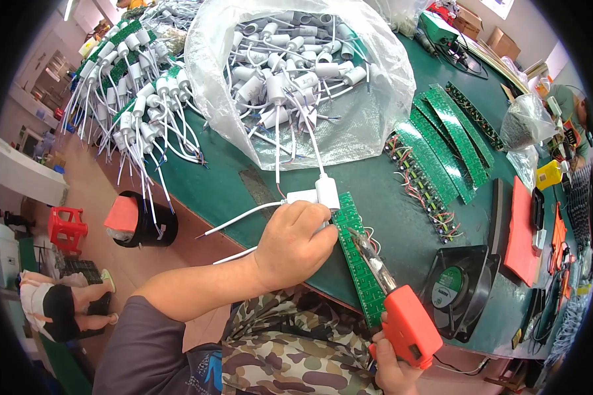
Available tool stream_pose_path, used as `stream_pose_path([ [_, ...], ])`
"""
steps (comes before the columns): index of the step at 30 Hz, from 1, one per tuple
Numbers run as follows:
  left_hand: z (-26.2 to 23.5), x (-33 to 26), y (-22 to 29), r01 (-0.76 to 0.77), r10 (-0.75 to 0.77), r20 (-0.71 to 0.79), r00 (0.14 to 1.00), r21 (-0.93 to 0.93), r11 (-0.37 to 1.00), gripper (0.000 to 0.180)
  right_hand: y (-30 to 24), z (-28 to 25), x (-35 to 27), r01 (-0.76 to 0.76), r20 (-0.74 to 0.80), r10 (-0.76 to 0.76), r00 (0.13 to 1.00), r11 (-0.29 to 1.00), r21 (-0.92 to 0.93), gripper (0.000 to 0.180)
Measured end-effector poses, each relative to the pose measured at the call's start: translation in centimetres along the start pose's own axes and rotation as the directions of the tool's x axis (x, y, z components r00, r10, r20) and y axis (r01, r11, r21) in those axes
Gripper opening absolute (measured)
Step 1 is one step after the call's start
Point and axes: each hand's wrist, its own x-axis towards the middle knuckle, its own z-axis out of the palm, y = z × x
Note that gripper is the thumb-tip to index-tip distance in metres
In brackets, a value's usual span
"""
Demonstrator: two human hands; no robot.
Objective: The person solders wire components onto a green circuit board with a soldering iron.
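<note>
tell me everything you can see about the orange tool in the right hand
The orange soldering gun has a boxy orange plastic body and a long, thin metal barrel and tip running up and to the left. The right hand holds it by the lower end, at the picture's bottom edge. It lies tilted, its tip over the narrow green circuit board strip on the green table, near the left hand. Whether the tip touches the board cannot be told.

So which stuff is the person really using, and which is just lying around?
In use: left hand on white capacitors; green circuit board; red soldering gun in right hand.

Lying about: bag of capacitors, black fan, spare boards, black bin.
</note>
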Motion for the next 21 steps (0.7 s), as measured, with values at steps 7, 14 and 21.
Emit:
stream_pose_path([
  [7, -0.1, 0.0, 0.0, 0.001, -0.001, 0.012, 1.000, 0.000, 1.000, 0.020, 0.0, -0.2, -0.3, -0.010, -0.019, 0.011, 1.000, 1.000, 0.020, 0.045],
  [14, -0.8, 0.0, 0.2, 0.004, -0.003, 0.058, 0.998, -0.016, 1.000, 0.025, -0.2, -0.1, -0.3, 0.009, -0.060, -0.007, 0.998, 0.999, 0.034, 0.044],
  [21, -1.5, -0.2, -0.3, -0.016, 0.020, 0.134, 0.991, -0.025, 1.000, 0.028, -0.3, -0.1, -0.2, -0.017, -0.070, 0.024, 0.997, 0.994, 0.107, 0.043],
])
